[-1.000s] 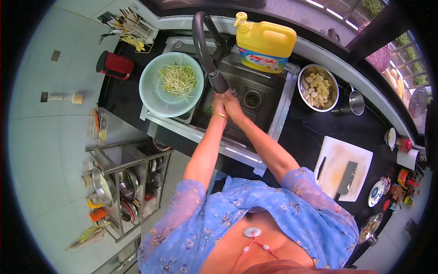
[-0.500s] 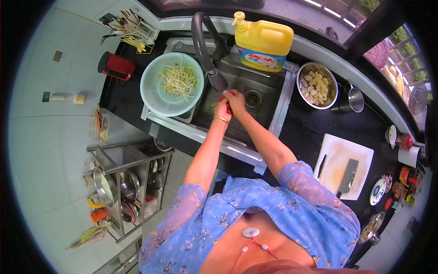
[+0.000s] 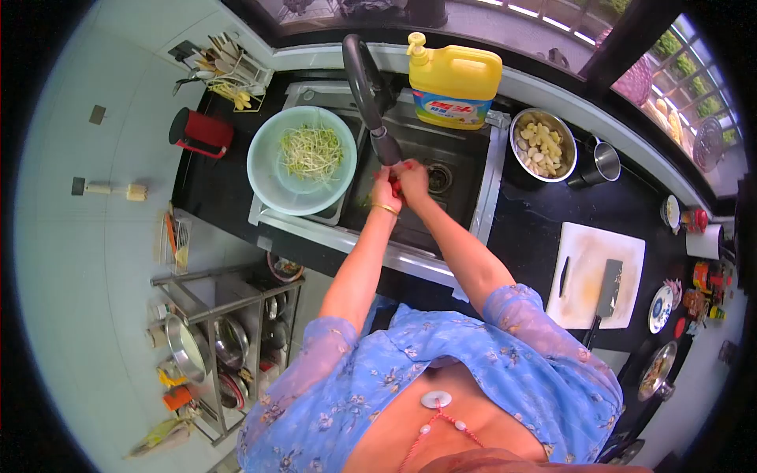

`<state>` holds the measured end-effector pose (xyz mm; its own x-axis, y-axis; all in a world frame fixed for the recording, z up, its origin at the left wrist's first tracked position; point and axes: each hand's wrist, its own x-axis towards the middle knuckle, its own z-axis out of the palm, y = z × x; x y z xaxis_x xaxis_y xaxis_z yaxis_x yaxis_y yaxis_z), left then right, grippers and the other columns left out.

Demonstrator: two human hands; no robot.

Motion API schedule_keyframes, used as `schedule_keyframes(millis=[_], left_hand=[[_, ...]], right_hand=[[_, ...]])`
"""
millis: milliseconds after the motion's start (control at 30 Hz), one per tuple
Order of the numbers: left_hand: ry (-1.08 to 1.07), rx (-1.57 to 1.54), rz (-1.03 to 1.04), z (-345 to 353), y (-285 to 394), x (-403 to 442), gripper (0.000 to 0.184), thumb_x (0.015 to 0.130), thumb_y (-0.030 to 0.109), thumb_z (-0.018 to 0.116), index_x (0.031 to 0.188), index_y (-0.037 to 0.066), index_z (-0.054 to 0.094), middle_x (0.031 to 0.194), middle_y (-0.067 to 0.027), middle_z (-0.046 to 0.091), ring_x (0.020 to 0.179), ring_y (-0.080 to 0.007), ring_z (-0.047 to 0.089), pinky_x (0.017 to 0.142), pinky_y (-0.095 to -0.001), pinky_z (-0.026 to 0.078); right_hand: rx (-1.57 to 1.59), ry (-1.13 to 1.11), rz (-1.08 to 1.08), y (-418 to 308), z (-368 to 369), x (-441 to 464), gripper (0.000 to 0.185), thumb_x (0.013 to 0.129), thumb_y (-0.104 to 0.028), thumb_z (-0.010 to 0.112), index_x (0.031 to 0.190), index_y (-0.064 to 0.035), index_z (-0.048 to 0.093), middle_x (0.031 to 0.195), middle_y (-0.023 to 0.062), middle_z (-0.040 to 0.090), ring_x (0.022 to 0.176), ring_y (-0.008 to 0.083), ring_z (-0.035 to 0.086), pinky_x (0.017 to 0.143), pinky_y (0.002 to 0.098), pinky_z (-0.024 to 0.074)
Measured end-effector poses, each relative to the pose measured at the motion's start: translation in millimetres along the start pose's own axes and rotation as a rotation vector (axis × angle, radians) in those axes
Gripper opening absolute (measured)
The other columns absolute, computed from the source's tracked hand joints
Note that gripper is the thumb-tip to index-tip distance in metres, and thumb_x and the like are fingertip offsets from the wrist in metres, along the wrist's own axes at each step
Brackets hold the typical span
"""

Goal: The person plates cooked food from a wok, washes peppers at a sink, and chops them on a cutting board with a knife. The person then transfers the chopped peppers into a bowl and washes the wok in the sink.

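Observation:
Under the spout of the dark faucet (image 3: 363, 83), my two hands are close together over the sink (image 3: 461, 177). My left hand (image 3: 384, 191), with a gold bangle at its wrist, is closed around small red things (image 3: 396, 186) that look like chili peppers. My right hand (image 3: 414, 181) is pressed against them from the other side, its fingers bent and slightly blurred. Most of the red things are hidden by my fingers. To the left, a pale green basin (image 3: 264, 177) holds bean sprouts (image 3: 311, 154).
Behind the sink stands a yellow detergent jug (image 3: 453, 75). A steel bowl of peeled garlic and ginger (image 3: 544, 146) and a metal cup (image 3: 603, 162) are on the right. Nearer lies a white cutting board (image 3: 583, 244) with a cleaver (image 3: 609, 288). A pot rack (image 3: 229, 292) stands at lower left.
My view has shifted slightly. My right hand has turned and its fingers have moved over the red things, of which more shows now. Both hands remain under the spout.

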<state>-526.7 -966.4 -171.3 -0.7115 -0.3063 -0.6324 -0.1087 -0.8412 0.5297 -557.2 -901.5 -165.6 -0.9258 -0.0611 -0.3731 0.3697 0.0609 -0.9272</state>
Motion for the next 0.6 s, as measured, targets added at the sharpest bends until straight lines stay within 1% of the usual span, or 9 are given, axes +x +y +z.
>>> schedule_keyframes(millis=[100,233,333,367,433,467,533,567,600], left_hand=[[-0.237,0.027,-0.143,-22.3,-4.3,45.6,0.024,0.089,0.028,0.047,0.094,0.006,0.057,0.091,-0.0065,0.061,0.081,-0.0194,0.059,0.074,-0.0322,0.048],[-0.187,0.06,-0.2,0.3,-0.8,14.0,0.02,0.085,0.024,0.053,0.095,0.006,0.057,0.099,-0.006,0.06,0.091,-0.0188,0.057,0.08,-0.0319,0.047],[-0.379,0.029,-0.275,-20.4,-5.9,36.1,0.023,0.084,0.022,0.055,0.102,0.007,0.056,0.103,-0.0063,0.059,0.091,-0.0206,0.057,0.083,-0.0352,0.045],[-0.226,0.09,-0.265,-18.2,2.0,25.0,0.022,0.086,0.021,0.052,0.102,0.007,0.055,0.104,-0.0069,0.059,0.091,-0.0217,0.057,0.085,-0.037,0.045],[-0.277,0.108,-0.298,-46.1,-1.3,70.9,0.024,0.089,0.022,0.044,0.105,0.007,0.053,0.109,-0.0076,0.057,0.098,-0.0232,0.054,0.086,-0.04,0.044],[-0.292,0.215,-0.309,-39.5,6.8,61.7,0.029,0.089,0.028,0.042,0.11,0.008,0.05,0.113,-0.0069,0.054,0.103,-0.0237,0.051,0.089,-0.0413,0.041],[-0.852,0.125,-0.535,-67.8,12.6,103.2,0.03,0.089,0.037,0.043,0.103,0.011,0.05,0.104,-0.0065,0.054,0.094,-0.024,0.05,0.084,-0.039,0.041],[-0.37,0.348,-0.238,-69.7,-3.8,121.5,0.027,0.09,0.037,0.04,0.099,0.013,0.05,0.1,-0.0047,0.053,0.091,-0.0217,0.049,0.078,-0.039,0.042],[-0.412,0.125,-0.281,-63.4,4.7,106.6,0.013,0.084,0.021,0.056,0.092,0.012,0.051,0.088,-0.0039,0.056,0.077,-0.0198,0.056,0.069,-0.0365,0.048]], right_hand=[[-0.577,0.24,-0.184,3.4,12.9,-4.3,0.03,0.082,-0.03,0.046,0.096,-0.0068,0.057,0.088,0.014,0.062,0.081,0.0339,0.058,0.069,0.0447,0.0448],[-0.654,0.282,-0.113,8.2,15.5,6.6,0.031,0.083,-0.03,0.041,0.1,-0.0092,0.058,0.101,0.0137,0.059,0.094,0.0317,0.056,0.073,0.0502,0.0433],[-0.603,0.257,-0.168,10.6,22.0,8.4,0.029,0.079,-0.026,0.046,0.098,-0.0077,0.058,0.1,0.0158,0.06,0.096,0.0337,0.056,0.076,0.056,0.0413],[-0.681,0.179,-0.04,-10.9,21.7,-4.1,0.032,0.076,-0.028,0.05,0.099,-0.0072,0.058,0.1,0.0163,0.06,0.095,0.0342,0.057,0.078,0.0561,0.0409],[-0.622,0.005,0.128,-9.6,28.8,-0.8,0.039,0.072,-0.033,0.055,0.1,-0.0064,0.06,0.102,0.0191,0.059,0.096,0.0351,0.056,0.083,0.053,0.04],[-0.566,0.032,0.042,42.2,53.1,31.8,0.037,0.075,-0.034,0.054,0.096,-0.0039,0.061,0.099,0.02,0.059,0.096,0.0347,0.056,0.084,0.0476,0.0406],[-0.282,0.185,0.047,22.9,59.3,11.8,0.035,0.077,-0.033,0.051,0.095,-0.004,0.061,0.1,0.0203,0.059,0.096,0.0337,0.055,0.084,0.0457,0.0398],[-0.171,0.239,0.041,19.1,60.2,8.1,0.035,0.079,-0.032,0.049,0.095,-0.0041,0.06,0.1,0.0204,0.059,0.096,0.0332,0.055,0.084,0.0448,0.0394],[-0.084,0.28,0.038,19.3,60.5,6.6,0.034,0.08,-0.032,0.048,0.094,-0.0041,0.06,0.1,0.0205,0.059,0.096,0.0327,0.055,0.084,0.0439,0.0391]])
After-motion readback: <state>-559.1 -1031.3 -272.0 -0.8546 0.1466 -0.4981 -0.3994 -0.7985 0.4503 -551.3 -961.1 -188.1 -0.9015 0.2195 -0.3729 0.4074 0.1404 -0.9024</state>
